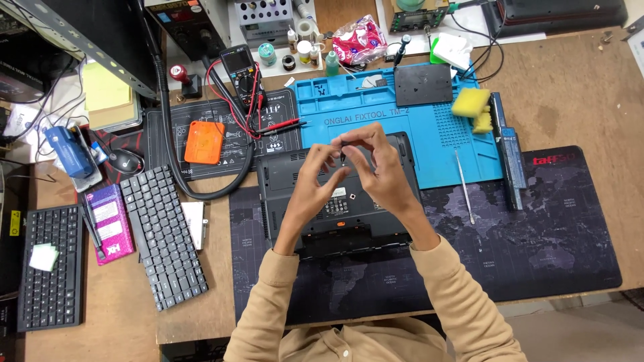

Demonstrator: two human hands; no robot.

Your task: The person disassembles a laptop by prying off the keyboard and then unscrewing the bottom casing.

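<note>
A dark grey laptop (282,184) lies upside down on the dark map-printed desk mat (550,228), its underside facing up. Both hands are raised over it, fingertips meeting. My left hand (315,177) and my right hand (379,164) pinch a small dark part (343,155) between them, too small to tell what it is. Beige sleeves cover both forearms.
A blue silicone work mat (429,144) sits behind the laptop, with a dark plate and yellow sponges (471,104). A metal pry tool (464,184) and a laptop battery (508,151) lie right. Left are a loose keyboard (161,234), an orange box (204,142), a multimeter (243,74).
</note>
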